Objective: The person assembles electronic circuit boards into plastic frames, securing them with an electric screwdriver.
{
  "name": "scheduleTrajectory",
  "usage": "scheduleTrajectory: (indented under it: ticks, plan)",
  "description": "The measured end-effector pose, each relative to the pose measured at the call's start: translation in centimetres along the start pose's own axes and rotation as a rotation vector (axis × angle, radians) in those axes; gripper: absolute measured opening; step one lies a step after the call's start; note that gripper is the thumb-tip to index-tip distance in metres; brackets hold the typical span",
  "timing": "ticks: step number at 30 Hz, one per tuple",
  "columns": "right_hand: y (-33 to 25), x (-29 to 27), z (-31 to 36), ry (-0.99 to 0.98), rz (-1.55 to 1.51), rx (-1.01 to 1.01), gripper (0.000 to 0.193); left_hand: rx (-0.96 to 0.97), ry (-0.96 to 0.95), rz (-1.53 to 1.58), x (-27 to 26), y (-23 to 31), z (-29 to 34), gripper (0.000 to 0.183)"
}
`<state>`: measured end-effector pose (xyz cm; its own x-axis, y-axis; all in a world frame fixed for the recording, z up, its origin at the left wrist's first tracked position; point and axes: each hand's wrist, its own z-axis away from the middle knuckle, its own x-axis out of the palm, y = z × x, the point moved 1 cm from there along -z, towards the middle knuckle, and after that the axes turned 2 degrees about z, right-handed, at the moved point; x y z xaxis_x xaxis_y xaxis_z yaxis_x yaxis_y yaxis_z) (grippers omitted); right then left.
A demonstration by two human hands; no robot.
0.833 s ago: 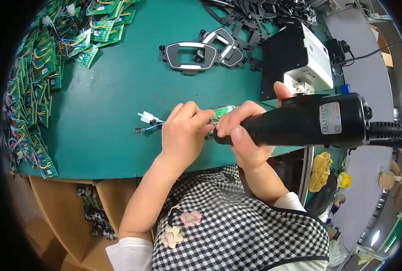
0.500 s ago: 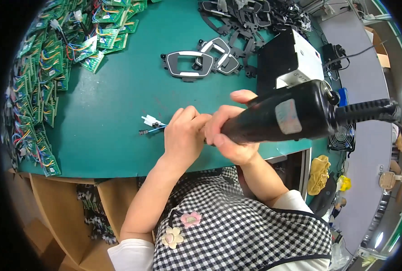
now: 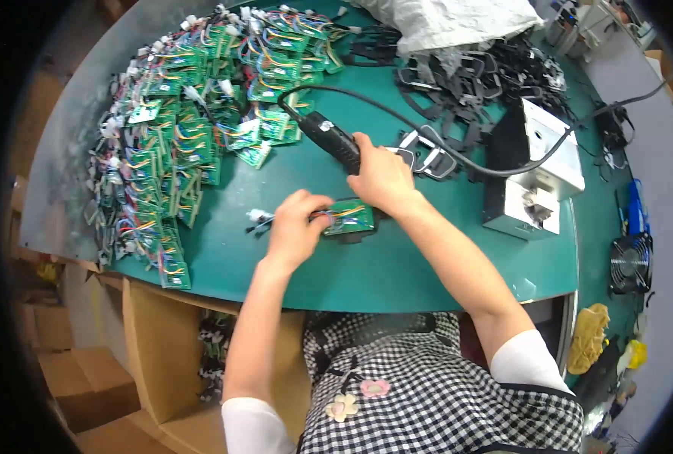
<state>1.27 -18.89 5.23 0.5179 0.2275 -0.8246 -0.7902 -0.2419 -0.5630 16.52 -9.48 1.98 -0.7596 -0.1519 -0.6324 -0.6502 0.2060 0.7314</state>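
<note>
In front of me on the green table lies a green circuit board [image 3: 354,216] with coloured wires, over a dark frame [image 3: 352,236] that is mostly covered. My left hand [image 3: 297,227] is closed at the board's left edge, thumb and fingers on its wires. White and black connectors [image 3: 259,218] stick out past that hand. My right hand [image 3: 386,178] grips a black corded electric screwdriver [image 3: 330,140], held tilted beyond the board, its cord end pointing to the far left. The tool's tip is hidden by the hand.
Wired circuit boards [image 3: 177,129] are heaped at the left. Black and silver frames [image 3: 431,155] lie behind my right hand, with more dark parts [image 3: 465,83] and a white bag [image 3: 450,23] farther back. A black-and-white box-shaped machine [image 3: 529,200] stands right. The tool's cord [image 3: 420,129] arches across.
My right hand has swung the screwdriver away from my left hand, toward the far left. The circuit board between my hands has come into sight. The whole view has shifted.
</note>
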Motion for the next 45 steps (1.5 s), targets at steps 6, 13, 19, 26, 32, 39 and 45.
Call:
scheduleTrajectory:
  ticks: [6,13,19,26,32,39,45]
  plan:
    - [1.6,-7.6,1.2,0.077,-0.571,0.026,0.065,0.098,-0.184,-0.066,-2.8,-0.2,-5.1,0.043]
    - [5.2,-7.3,9.8,-0.548,-1.405,0.186,0.068,-0.162,-0.126,-1.077,-10.2,-7.4,-10.3,0.070]
    - [8.3,-4.6,10.8,-0.694,-1.532,0.455,0.061,0.039,0.154,-0.193,-13.4,-5.5,-9.3,0.057]
    - [9.4,-5.9,13.8,-0.140,-0.796,0.331,0.054,0.251,0.007,-0.340,-3.4,8.4,-0.6,0.056]
    - [9.6,-13.6,16.9,0.809,-0.899,-0.318,0.066,0.108,-0.175,-0.407,4.4,8.7,5.9,0.059]
    - [12.9,-15.0,14.0,1.019,-0.874,-0.523,0.083,0.182,-0.209,-0.277,8.6,10.6,3.1,0.060]
    - [14.6,-15.5,13.3,0.624,-0.911,-0.664,0.088,0.073,-0.069,-0.246,5.9,10.9,4.8,0.055]
